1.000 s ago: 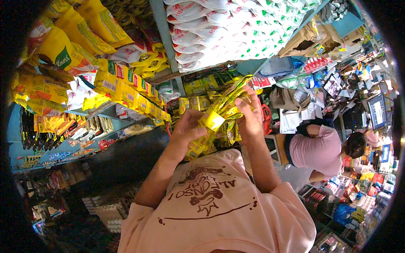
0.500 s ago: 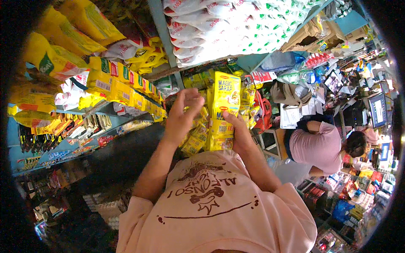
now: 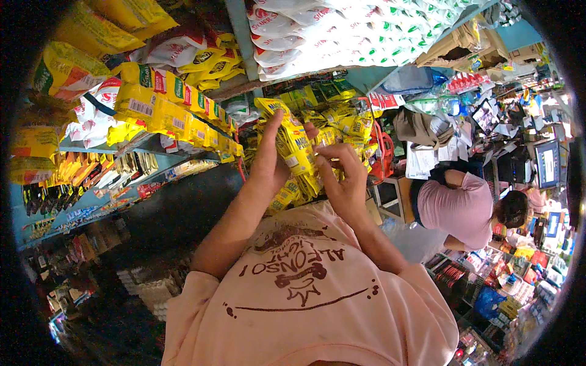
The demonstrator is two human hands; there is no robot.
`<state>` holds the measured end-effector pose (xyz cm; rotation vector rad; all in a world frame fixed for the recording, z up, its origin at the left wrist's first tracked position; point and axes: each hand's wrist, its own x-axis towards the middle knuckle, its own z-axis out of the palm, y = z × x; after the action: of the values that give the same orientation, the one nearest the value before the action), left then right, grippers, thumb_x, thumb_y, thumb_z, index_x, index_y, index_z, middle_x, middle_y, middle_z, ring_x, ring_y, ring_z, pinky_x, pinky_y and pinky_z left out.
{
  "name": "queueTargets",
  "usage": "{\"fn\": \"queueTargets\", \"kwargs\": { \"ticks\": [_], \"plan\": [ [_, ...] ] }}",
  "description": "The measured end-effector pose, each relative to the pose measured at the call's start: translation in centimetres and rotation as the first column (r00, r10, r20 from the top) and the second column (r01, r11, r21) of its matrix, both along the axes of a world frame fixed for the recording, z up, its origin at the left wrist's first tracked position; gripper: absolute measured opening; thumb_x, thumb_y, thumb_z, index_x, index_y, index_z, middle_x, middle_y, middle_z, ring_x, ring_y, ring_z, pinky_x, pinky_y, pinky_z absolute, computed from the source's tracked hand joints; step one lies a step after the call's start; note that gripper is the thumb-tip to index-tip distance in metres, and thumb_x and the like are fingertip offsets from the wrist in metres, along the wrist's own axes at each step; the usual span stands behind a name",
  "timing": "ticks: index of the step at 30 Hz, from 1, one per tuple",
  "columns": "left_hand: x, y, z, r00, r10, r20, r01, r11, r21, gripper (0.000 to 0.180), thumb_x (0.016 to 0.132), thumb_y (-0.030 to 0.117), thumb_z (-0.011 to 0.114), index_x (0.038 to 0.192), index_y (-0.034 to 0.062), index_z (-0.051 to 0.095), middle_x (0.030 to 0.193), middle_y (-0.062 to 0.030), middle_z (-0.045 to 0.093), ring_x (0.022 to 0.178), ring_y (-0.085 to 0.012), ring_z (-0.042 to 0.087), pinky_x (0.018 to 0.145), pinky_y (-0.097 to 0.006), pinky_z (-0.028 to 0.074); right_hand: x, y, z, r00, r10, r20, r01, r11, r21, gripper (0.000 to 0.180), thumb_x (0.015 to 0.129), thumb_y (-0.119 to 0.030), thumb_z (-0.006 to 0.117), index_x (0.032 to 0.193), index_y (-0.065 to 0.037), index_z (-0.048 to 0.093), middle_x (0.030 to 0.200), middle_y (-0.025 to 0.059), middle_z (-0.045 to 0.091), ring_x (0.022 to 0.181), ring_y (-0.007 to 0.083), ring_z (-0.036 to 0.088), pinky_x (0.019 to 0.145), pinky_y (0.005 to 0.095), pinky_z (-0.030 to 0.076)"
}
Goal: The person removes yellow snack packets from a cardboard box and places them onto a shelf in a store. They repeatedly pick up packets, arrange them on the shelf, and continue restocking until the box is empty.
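A folded strip of yellow seasoning sachets (image 3: 295,144) is held up in front of my chest, tilted with its top to the left. My left hand (image 3: 272,155) wraps around its left side, fingers behind it and thumb upright along the edge. At the strip's right edge, my right hand (image 3: 345,177) has its thumb and forefinger pinched together, the other fingers curled. More yellow sachets (image 3: 351,125) lie heaped just beyond and below my hands, in a red-framed basket (image 3: 383,152). The strip partly covers this heap.
To the left, a blue shelf holds hanging yellow packs (image 3: 177,119) and rows of sachets. White packs (image 3: 342,36) fill the shelf ahead. At right, a person in a pink shirt (image 3: 458,204) bends near papers (image 3: 421,161) and a monitor (image 3: 547,165). Egg trays (image 3: 149,287) stand lower left.
The sachet strip has passed from my right hand to my left and now tilts leftward. My left hand, formerly raised with nothing in it, grips it; my right fingers have moved to its edge.
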<state>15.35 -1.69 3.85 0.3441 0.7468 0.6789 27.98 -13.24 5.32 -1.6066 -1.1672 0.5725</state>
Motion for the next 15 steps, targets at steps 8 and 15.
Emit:
{"fn": "queueTargets", "kwargs": {
  "ticks": [8, 15],
  "plan": [
    [-0.1, 0.4, 1.7, 0.973, 0.111, 0.202, -0.093, 0.991, -0.096, 0.064, 0.100, 0.064, 0.055, 0.121, 0.0037, 0.060, 0.111, -0.0146, 0.070, 0.101, -0.0271, 0.072, 0.097, -0.052, 0.059, -0.3, -0.8, 2.5, 0.924, 0.102, 0.368, -0.159, 0.979, 0.128, 0.024, 0.082, -0.002, 0.081, 0.105, -0.003, 0.074, 0.110, 0.0136, 0.067, 0.098, 0.0298, 0.069, 0.083, 0.0383, 0.055],
    [0.3, 0.7, 2.6, 0.945, 0.164, 0.284, -0.165, 0.986, -0.021, 0.045, 0.097, 0.048, 0.062, 0.105, 0.0036, 0.063, 0.096, -0.0127, 0.069, 0.090, -0.0264, 0.070, 0.100, -0.050, 0.057, -0.6, -0.9, 2.4, 0.934, 0.066, 0.351, -0.132, 0.977, 0.169, 0.024, 0.086, -0.003, 0.076, 0.110, -0.002, 0.075, 0.127, 0.0182, 0.063, 0.108, 0.0332, 0.066, 0.091, 0.0406, 0.055]
  ]
}}
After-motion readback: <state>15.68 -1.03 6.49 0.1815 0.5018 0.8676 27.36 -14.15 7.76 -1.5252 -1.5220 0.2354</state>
